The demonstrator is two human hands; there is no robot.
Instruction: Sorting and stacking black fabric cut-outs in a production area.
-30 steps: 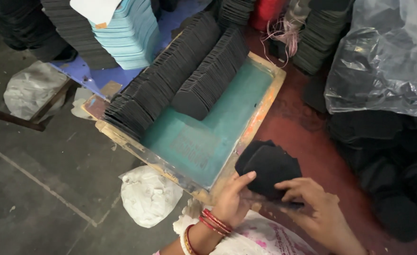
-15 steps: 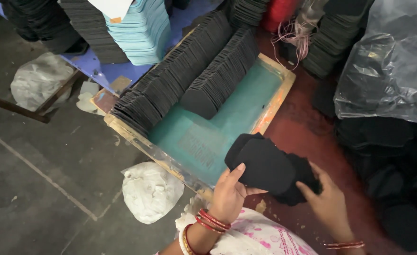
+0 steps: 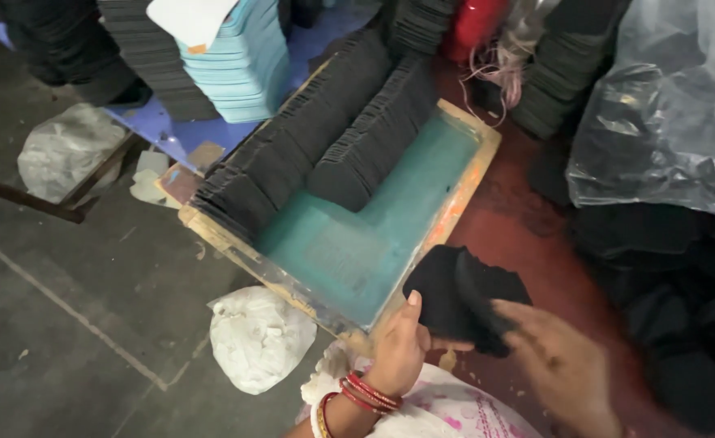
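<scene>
My left hand (image 3: 396, 350) grips a bundle of black cloth pieces (image 3: 460, 298) from below, thumb up its near side; my right hand (image 3: 560, 365), blurred, touches its right edge with fingers loosely spread. The bundle hangs over the wooden frame's (image 3: 463, 191) near corner. Beyond, rows of black pieces (image 3: 309, 146) fill the teal tray's left half, leaving its right side bare.

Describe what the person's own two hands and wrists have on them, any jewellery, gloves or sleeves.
Both hands are bare, with no gloves. The left hand wears a stack of thin red bangles at the wrist, with a pale band just below them. No sleeve shows on that forearm. The right hand is motion-blurred; no rings are visible on its fingers, and its wrist is out of frame.
</scene>
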